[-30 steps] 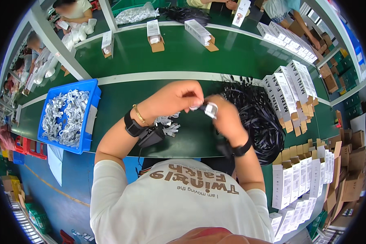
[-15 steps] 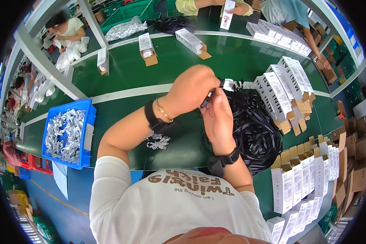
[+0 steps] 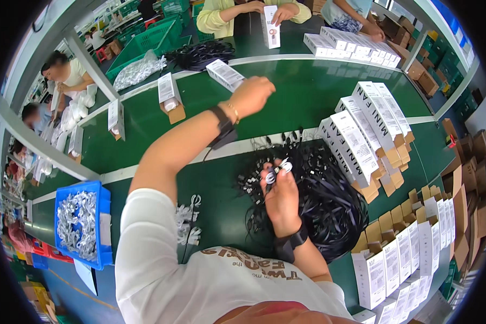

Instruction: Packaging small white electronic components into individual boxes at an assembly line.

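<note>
My left hand (image 3: pixel 252 96) is stretched out over the green belt with its fingers curled. It covers the near end of a white carton (image 3: pixel 225 74); whether it grips anything is hidden. Low over the table, my right hand (image 3: pixel 282 200) is closed on a small coiled white cable (image 3: pixel 278 171) with a dark part beside it. Under and beside that hand spreads a large heap of black straps (image 3: pixel 329 200). Several white coiled cables (image 3: pixel 188 221) lie on the table near my left elbow.
A blue bin (image 3: pixel 106 227) of white cables stands at the left. White cartons (image 3: pixel 348 143) with open flaps lean at the right, above more upright cartons (image 3: pixel 384 278). Open cartons (image 3: pixel 169 92) lie along the belt. Across it, a person in yellow (image 3: pixel 216 19) holds a carton.
My hands were together and have parted: the left reached forward and left to the carton, the right came lower with the cable. Cartons on the belt now appear farther left.
</note>
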Available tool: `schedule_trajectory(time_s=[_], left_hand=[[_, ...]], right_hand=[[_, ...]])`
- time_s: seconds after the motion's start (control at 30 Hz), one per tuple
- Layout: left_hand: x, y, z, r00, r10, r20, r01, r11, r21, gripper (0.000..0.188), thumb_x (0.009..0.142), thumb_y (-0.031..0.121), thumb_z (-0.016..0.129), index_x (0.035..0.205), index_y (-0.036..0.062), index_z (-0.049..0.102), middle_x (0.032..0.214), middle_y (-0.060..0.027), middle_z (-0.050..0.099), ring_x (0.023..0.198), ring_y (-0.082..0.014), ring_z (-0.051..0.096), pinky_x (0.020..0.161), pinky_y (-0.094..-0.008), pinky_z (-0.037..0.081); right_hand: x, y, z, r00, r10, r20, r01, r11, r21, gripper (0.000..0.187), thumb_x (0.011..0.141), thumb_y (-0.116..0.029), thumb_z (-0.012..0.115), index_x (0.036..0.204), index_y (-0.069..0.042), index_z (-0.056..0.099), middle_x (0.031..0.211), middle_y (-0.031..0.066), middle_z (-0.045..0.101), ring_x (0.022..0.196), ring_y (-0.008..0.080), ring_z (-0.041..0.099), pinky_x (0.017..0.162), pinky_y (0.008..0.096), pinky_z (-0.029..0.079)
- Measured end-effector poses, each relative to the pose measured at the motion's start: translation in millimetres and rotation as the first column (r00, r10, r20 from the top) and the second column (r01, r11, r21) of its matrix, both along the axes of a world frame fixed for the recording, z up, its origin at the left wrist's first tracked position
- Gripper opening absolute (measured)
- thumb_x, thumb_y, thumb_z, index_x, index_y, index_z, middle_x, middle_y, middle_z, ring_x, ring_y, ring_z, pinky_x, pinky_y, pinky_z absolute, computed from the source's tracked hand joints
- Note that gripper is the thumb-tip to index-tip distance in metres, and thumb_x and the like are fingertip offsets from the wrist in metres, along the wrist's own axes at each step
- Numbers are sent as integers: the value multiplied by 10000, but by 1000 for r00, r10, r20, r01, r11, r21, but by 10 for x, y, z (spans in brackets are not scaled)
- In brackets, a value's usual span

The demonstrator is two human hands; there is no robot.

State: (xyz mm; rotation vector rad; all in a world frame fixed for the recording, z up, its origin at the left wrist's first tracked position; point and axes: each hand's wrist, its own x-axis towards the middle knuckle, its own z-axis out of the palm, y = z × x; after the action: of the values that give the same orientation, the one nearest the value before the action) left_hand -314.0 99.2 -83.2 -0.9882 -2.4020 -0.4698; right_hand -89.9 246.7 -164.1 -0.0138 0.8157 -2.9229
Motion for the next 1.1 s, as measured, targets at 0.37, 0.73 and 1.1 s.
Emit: schedule_trajectory(time_s=[0.37,0.73,1.1], left_hand=[[-994,-222,-527,887,413,-207,-445,644,-622,172,799,114,565,963,110,618,967,-65,622,919,-291,605,826,-450,475],[491,-933,1075,916,240,322,-380,775,505,159,754,40,622,897,58,553,748,-88,583,683,-212,609,593,-333,498],[2533,-759,550,918,106,381,-253,898,359,174,758,38,631,915,35,555,831,-70,523,786,-171,574,676,-295,484]], right_hand=[[8,14,82,994,29,108,-33,999,41,342,952,-281,557,1217,-67,530,1123,68,607,932,160,602,782,276,508],[-11,41,-12,996,-55,66,50,996,68,299,968,-231,531,1197,-40,542,1121,85,603,983,198,600,888,321,510],[539,-14,1102,621,-80,-779,604,682,412,210,945,-129,525,1115,-10,550,1024,132,614,953,259,611,835,367,513]])
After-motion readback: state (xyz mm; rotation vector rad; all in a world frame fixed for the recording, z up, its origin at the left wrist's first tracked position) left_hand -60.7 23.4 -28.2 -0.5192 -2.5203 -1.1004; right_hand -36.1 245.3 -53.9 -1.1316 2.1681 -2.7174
